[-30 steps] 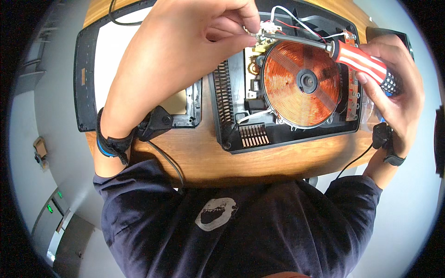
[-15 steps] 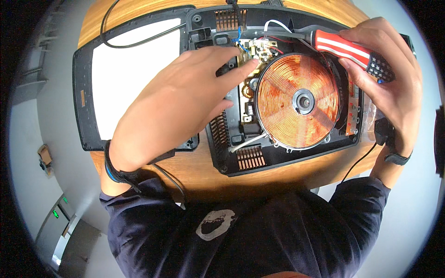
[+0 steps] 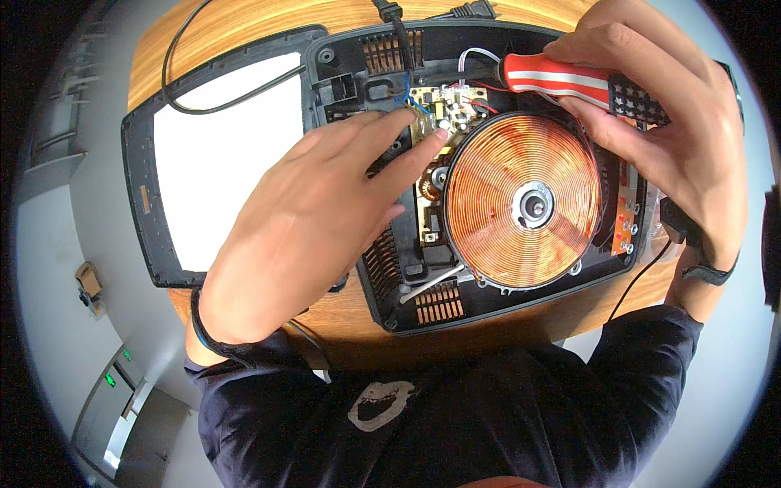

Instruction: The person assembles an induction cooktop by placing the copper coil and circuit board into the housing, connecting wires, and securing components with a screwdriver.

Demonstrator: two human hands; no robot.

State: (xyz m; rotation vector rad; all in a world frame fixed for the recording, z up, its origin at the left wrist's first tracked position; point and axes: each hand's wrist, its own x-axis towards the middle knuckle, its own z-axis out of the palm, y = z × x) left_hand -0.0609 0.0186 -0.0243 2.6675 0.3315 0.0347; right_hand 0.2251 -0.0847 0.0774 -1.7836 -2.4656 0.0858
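Observation:
My right hand grips a screwdriver by its handle, which is striped red and white with a dark starred end. The tool lies nearly level over the far side of an opened induction cooker base, its shaft pointing left and hard to make out against the dark housing. My left hand reaches across the base's left side with fingers stretched out. Its fingertips rest at the circuit board, close to blue wires. Right of the board sits a round copper coil; my fingers hide part of the board.
The cooker's separate top panel, white inside a black frame, lies to the left with a black cable across it. A power plug is at the table's far edge. A small orange board sits at the base's right.
The screwdriver in my right hand has shifted left relative to the coil. The base sits slightly lower in view. My left hand stays at the circuit board.

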